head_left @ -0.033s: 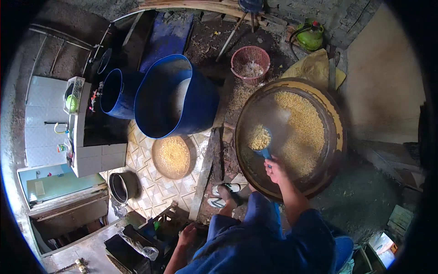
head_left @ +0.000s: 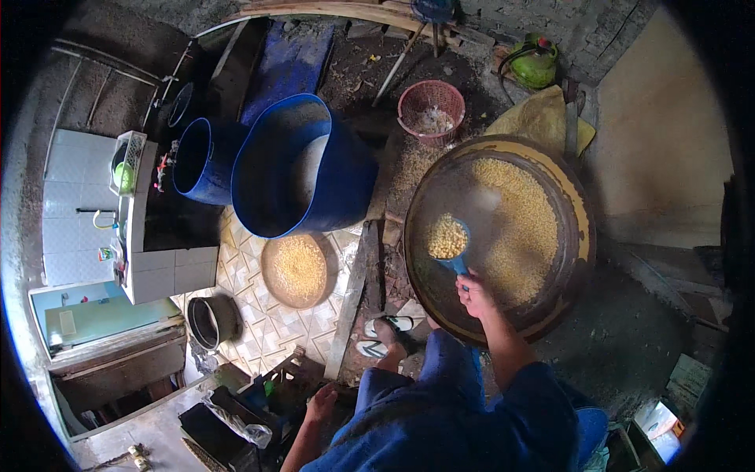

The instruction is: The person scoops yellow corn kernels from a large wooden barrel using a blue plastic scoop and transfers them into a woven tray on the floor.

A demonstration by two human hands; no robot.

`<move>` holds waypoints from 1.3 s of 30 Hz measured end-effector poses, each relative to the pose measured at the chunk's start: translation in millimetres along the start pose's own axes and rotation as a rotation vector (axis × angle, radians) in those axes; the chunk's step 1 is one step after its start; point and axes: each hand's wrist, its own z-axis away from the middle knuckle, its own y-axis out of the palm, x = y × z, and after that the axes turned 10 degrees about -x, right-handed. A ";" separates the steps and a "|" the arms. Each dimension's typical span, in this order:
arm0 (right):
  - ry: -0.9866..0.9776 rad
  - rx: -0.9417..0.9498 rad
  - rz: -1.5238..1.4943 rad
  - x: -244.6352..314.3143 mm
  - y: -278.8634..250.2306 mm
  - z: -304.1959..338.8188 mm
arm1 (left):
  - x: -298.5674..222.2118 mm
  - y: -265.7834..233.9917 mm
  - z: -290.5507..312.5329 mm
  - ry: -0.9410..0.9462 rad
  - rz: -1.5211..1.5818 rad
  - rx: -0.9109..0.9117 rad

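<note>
My right hand [head_left: 476, 294] is closed around the handle of a blue dipper [head_left: 462, 260]. The dipper is heaped with pale yellow beans [head_left: 447, 237] and is held over the left part of a big round pan [head_left: 582, 228] with a wide brown rim. More yellow beans [head_left: 523, 236] lie in the pan, mostly along its right side, in cloudy liquid with what looks like steam. My left hand [head_left: 321, 403] hangs low beside my left knee, fingers loosely bent apart, and appears to hold nothing.
Left of the pan stand a large blue tub [head_left: 346, 181] and a smaller blue barrel [head_left: 206, 177]. A round basket of beans [head_left: 295, 271] sits on the tiled floor near a dark bucket [head_left: 208, 324]. Farther back are a red basket [head_left: 431, 110] and a green gas cylinder [head_left: 535, 64].
</note>
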 end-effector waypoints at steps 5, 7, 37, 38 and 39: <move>-0.093 -0.019 -0.012 19.5 3.9 47.7 | 11.5 5.0 -12.6 -0.031 0.153 0.029; -0.112 -0.012 -0.021 20.5 3.1 59.8 | 6.0 3.9 -11.3 0.045 0.126 0.011; -0.101 0.301 0.618 -112.2 302.3 113.0 | 163.7 13.0 10.7 -0.430 1.028 -0.104; -0.098 0.315 0.690 -128.5 318.9 95.0 | 170.1 9.3 19.2 -0.457 1.029 -0.121; -0.096 0.328 0.763 -143.8 334.6 75.1 | 176.4 8.7 23.2 -0.484 1.029 -0.136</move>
